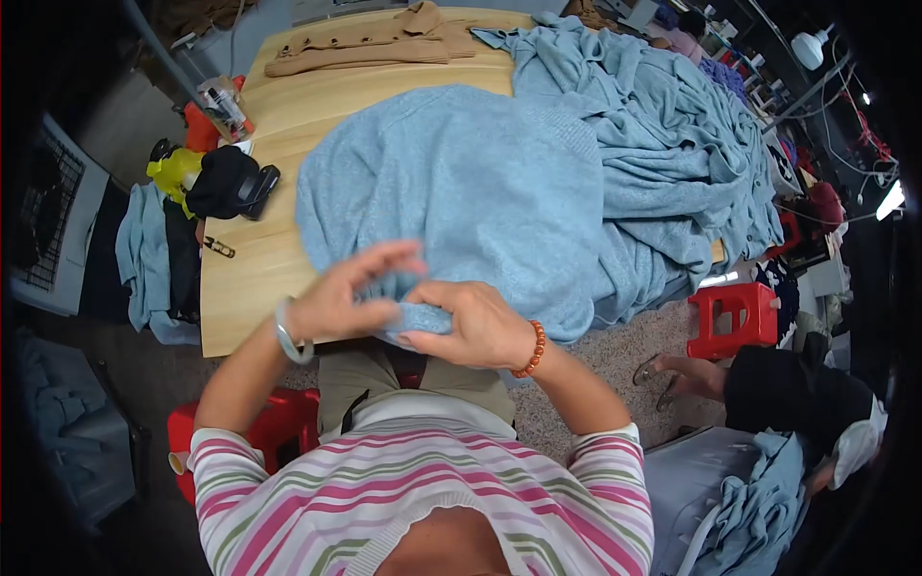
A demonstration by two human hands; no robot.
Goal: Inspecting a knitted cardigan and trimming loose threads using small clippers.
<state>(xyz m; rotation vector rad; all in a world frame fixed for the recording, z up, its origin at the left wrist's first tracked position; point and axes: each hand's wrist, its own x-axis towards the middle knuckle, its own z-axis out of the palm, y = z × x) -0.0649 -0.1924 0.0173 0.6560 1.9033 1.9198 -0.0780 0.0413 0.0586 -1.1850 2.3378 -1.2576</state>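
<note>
On the wooden table [252, 302], a blue fabric heap [663, 144] beside a spread light-blue garment [451, 173].
The heap crowds the right, leaving bare wood leftward for moving; the garment reaches the near edge before the person, the tabletop probably bearing its weight. The right hand [477, 324] pinches a fold between thumb and fingers, seemingly to steady it; the left hand [336, 300], blurred, has fingers widely parted beside that fold, contact unclear.

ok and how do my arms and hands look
Your left hand and right hand are ungloved. A pale bangle circles the left wrist, an orange-brown beaded bracelet the right. The elbow-length sleeves are white with pink, green and lilac stripes.
</note>
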